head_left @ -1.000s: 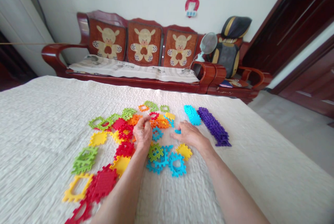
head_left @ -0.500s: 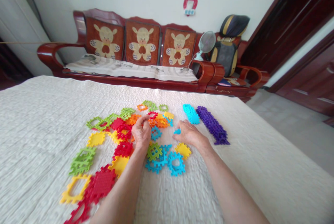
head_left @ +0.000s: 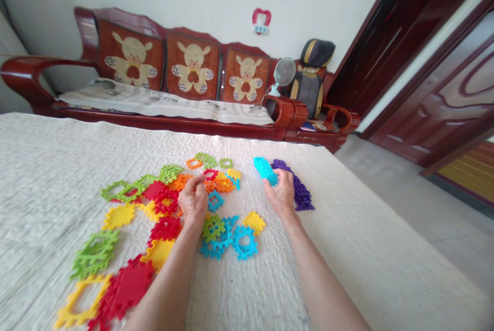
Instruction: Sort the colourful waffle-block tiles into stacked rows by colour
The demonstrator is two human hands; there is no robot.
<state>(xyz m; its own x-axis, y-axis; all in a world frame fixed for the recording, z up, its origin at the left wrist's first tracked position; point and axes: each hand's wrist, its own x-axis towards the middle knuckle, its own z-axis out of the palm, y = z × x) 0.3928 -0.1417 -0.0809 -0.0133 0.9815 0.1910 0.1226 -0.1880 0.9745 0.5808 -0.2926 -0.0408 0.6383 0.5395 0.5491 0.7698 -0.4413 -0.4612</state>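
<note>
My right hand (head_left: pixel 282 193) is at the near end of a row of light-blue interlocking tiles (head_left: pixel 264 169). Its thumb and fingers close around the last blue tile there, which the hand partly hides. My left hand (head_left: pixel 194 199) hovers over the loose tiles with its fingers curled into a pinch. A small red frame tile (head_left: pixel 210 174) shows just beyond those fingertips; whether the fingers hold anything is hidden. Right of the blue row lies a row of purple tiles (head_left: pixel 303 192), partly covered by my right hand.
Loose tiles are scattered around my left arm: red (head_left: pixel 133 284), yellow (head_left: pixel 119 215), green (head_left: pixel 95 254), orange (head_left: pixel 194 164) and blue (head_left: pixel 245 242). A pale quilted cloth (head_left: pixel 247 295) covers the table. Beyond its far edge stands a wooden sofa (head_left: pixel 154 124).
My right hand has carried a light-blue tile forward to the near end of the blue row. The left hand stays among the loose tiles. The view has turned to the right.
</note>
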